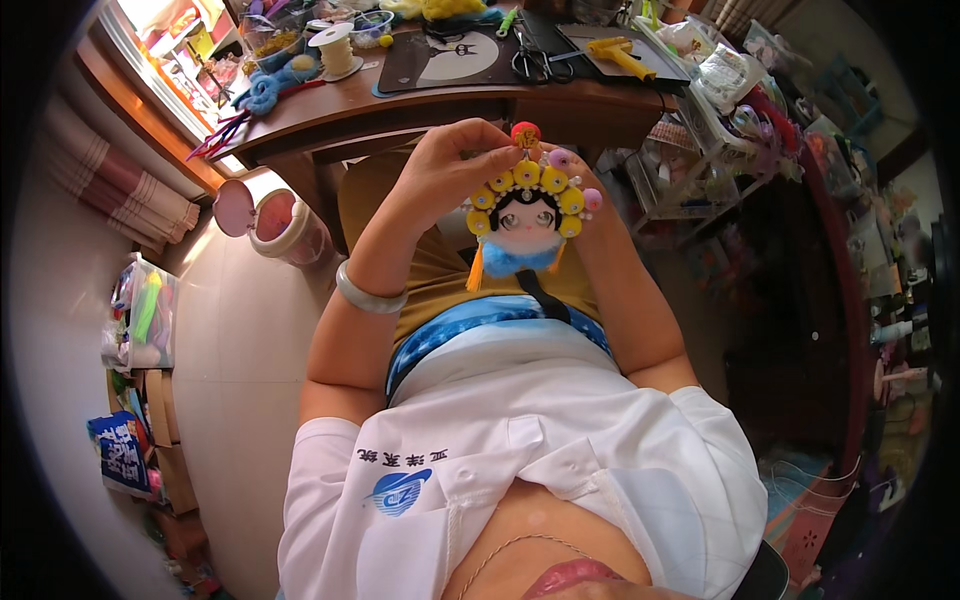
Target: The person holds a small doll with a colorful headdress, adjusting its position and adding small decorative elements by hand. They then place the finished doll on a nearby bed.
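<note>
Above my lap hangs a small opera-style doll-head ornament [525, 217], its face towards me. Yellow discs, beads and pink-purple balls make up its headdress; blue fluff lies under the chin and orange tassels [476, 268] dangle at the sides. A red ball [526, 136] with a gold character tops it. My left hand [469, 154] pinches the ornament at the top, thumb and fingertips beside the red ball. Behind its upper right side is my right hand [586, 176], which also supports it; most of those fingers are hidden by the headdress.
On the wooden desk [315, 120] ahead are black scissors [536, 60], a yellow glue gun [621, 56], a cat-print mat [405, 64], a spool of white cord [335, 49] and blue wool [264, 91]. A lidded bin [292, 229] stands left; a cluttered rack [701, 176] stands right.
</note>
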A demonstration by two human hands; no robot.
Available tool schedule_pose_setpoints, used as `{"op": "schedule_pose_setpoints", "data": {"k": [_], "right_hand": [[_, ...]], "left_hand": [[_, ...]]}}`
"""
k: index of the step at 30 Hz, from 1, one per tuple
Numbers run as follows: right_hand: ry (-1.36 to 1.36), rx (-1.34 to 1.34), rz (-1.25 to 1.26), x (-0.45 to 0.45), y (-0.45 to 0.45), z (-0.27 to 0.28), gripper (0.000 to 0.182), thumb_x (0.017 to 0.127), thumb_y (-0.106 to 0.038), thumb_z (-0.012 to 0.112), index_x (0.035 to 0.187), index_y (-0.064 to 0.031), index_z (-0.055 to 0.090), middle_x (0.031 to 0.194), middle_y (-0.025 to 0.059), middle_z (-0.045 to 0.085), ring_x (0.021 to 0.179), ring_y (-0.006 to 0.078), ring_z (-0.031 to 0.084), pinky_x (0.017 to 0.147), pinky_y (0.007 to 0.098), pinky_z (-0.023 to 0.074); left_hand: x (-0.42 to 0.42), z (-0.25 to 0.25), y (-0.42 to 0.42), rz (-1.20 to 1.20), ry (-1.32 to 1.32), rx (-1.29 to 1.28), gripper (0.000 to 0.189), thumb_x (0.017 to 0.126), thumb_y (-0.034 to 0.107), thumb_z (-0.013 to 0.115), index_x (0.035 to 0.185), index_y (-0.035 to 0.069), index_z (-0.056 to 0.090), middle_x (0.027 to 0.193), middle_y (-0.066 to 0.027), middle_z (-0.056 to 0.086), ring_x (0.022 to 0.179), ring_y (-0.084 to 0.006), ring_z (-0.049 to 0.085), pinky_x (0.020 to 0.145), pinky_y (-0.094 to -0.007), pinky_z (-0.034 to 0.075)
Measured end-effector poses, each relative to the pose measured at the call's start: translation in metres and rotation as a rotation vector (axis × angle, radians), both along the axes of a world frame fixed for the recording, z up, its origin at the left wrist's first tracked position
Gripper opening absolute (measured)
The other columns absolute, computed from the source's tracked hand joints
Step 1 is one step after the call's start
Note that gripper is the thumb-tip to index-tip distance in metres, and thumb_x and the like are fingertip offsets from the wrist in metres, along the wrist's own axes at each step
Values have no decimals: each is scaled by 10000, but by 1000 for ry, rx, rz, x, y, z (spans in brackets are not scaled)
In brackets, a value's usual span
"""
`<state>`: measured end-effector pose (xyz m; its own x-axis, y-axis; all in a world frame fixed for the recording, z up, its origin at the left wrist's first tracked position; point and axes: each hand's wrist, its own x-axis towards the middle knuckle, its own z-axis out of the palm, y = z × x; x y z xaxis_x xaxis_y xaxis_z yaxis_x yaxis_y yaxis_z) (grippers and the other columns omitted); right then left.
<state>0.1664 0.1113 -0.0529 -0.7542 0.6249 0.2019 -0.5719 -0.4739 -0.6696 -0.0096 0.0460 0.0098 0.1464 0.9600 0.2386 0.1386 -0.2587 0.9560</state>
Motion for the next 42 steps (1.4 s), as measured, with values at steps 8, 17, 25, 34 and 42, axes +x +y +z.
{"op": "schedule_pose_setpoints", "data": {"k": [8,17,25,34,42], "right_hand": [[17,50,7,2,3,-6,324,817,-252,655,985,19,598,923,129,642,780,205,655,697,331,559],[-9,81,0,2,10,-10,325,836,-263,617,989,22,592,920,133,639,788,217,656,699,339,560],[-22,-34,-101,3,6,-6,287,845,-237,594,985,14,591,923,124,628,809,224,647,723,354,558],[592,271,500,-24,3,11,359,751,-315,712,1057,-151,619,1194,85,413,1184,320,350,953,431,402],[493,422,299,-14,-1,4,449,668,-380,782,1057,-205,644,1256,77,410,1221,337,331,1012,420,334]], "left_hand": [[-4,-11,2,-67,-159,-83,220,845,246,660,916,38,640,771,29,593,641,-9,461,546,-148,362],[1,-21,4,-70,-330,-75,290,890,330,588,950,51,644,797,16,605,712,-35,509,595,-172,395],[-12,-32,2,22,-504,-171,433,947,415,435,1123,40,560,1055,-76,609,947,-139,571,812,-293,455],[1,-90,-31,-391,-828,-391,576,884,410,563,1304,57,387,1136,-97,559,973,-183,583,825,-314,492],[13,-85,-33,-296,-593,-313,574,784,70,660,1299,44,406,982,-46,595,801,-83,570,627,-203,464]]}}
